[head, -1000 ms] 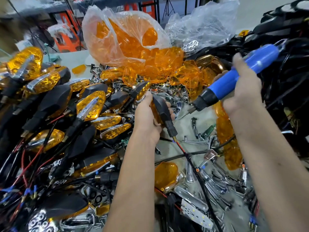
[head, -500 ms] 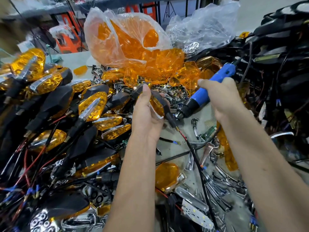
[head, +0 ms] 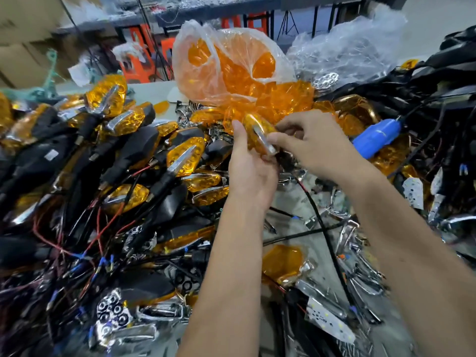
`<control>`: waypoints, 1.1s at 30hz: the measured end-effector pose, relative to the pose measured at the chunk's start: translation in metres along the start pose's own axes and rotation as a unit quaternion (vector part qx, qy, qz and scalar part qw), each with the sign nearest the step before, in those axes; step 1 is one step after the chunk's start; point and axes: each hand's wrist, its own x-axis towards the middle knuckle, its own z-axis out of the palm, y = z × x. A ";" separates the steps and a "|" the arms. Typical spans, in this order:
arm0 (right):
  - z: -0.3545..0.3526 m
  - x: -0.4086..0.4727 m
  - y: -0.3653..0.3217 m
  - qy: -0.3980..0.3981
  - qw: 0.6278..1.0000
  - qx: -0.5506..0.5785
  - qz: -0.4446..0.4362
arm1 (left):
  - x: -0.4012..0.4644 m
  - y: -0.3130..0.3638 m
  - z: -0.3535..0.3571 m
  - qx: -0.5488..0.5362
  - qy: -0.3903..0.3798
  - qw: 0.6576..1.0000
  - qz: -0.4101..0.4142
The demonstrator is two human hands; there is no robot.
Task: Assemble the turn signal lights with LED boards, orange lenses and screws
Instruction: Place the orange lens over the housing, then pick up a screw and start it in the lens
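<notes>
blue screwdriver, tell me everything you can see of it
The blue screwdriver is a fat, smooth, plastic-looking barrel with a pale line along its side. It lies tilted, upper end to the right, on orange lenses beside the black wire heap. Its lower end is hidden behind the right hand. Nothing grips it.

No readable text, label, brand, number or sign appeared anywhere in the view. A small pale sticker (head: 52, 155) sat on one black housing in the left pile, but it was too blurred to read. The blue screwdriver (head: 376, 137) bore a faint pale mark that could not be made out.
</notes>
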 end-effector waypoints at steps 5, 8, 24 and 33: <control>-0.003 0.030 -0.028 0.063 0.982 0.175 0.041 | -0.009 0.016 0.009 0.199 -0.021 0.978 0.053; 0.004 0.048 -0.056 0.087 0.879 0.458 0.098 | -0.017 0.059 0.001 0.333 0.035 0.930 0.149; 0.126 0.069 -0.133 -0.050 0.995 0.090 -0.009 | -0.083 0.199 -0.097 0.715 0.360 0.554 0.228; 0.086 0.058 -0.079 0.045 0.991 0.122 -0.010 | -0.077 0.155 -0.044 0.626 0.388 0.522 0.430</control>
